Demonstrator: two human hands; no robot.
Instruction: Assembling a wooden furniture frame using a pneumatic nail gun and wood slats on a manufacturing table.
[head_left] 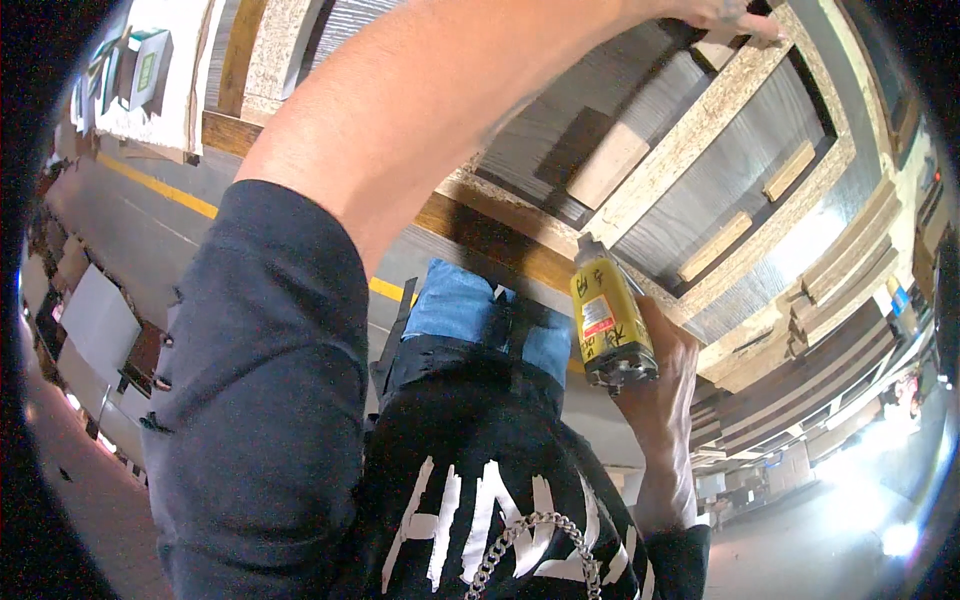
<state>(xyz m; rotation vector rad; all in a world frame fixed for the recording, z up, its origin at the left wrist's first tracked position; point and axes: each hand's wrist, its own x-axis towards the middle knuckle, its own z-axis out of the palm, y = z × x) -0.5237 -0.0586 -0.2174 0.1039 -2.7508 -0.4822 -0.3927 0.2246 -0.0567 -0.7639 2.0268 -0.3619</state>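
Note:
My left arm reaches across to the far right, and my left hand (728,14) is partly cut off by the upper edge. Its fingers close over the far end of a particleboard strip (690,125), where the strip meets the outer frame. My right hand (668,345) grips a yellow and black nail gun (606,315) with handwritten marks on its body. The gun's dark nose points away from me, at the near end of that strip. Strip and frame lie on a grey wood-grain panel (665,75).
Short wooden blocks (608,165) lie on the panel between the strips. Stacked boards (850,250) stand at the right. On the left, a pale table (165,125) carries boxes, and a yellow floor line (160,185) runs past it.

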